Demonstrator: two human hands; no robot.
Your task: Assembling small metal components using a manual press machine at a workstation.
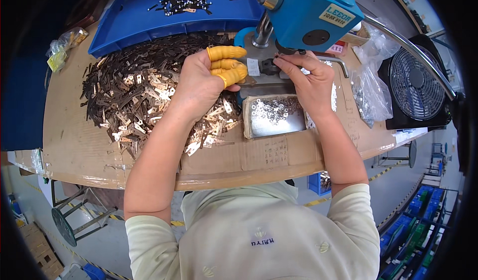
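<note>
Yellow rubber cots cover several fingers of my left hand [214,73], which is closed at the left of the blue press [311,18]. A bit of flat metal shows just past its fingertips; most of what it grips is hidden. My right hand [308,73] pinches thumb and finger together beside the small dark fixture [269,67] under the press head. What sits in that pinch is too small to make out. Close in front of the fixture, a shallow box [249,125] holds many small silvery rings. A heap of flat, dark and coppery metal strips [149,88] spreads left of my hands.
Behind the heap stands a blue tray [144,28] with small dark, white-tipped parts. A hex key [343,68] lies right of the press. Farther right are a clear plastic bag [371,93] and a black fan [416,81], with a curved metal tube [408,46] passing over.
</note>
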